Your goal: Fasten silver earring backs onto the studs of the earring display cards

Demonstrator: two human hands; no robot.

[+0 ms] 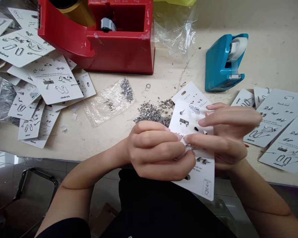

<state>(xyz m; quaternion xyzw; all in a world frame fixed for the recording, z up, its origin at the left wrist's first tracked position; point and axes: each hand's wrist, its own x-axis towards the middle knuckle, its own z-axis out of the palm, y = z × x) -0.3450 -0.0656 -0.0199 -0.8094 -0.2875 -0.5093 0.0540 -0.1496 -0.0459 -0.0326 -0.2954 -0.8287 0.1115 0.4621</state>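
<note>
Over the table's front edge, a white earring card [203, 178] is held tilted, its printed back side facing up, with metal posts and a barcode label showing. My right hand [225, 135] grips the card from its right side, thumb and fingers on its face. My left hand [161, 150] is closed, its fingertips pinching at the middle of the card beside my right fingers. Whatever lies in that pinch is too small and too covered to make out. Just beyond the hands lies a heap of tiny silver earring backs [152, 112]. Another white card [191, 94] lies partly behind the held one.
A red tape dispenser [121, 53] stands at the back, a blue tape dispenser [216, 66] at the back right. Piled earring cards [57, 79] lie left; more cards [270, 115] lie right. A clear zip bag [106, 102] with small metal parts rests left of the heap.
</note>
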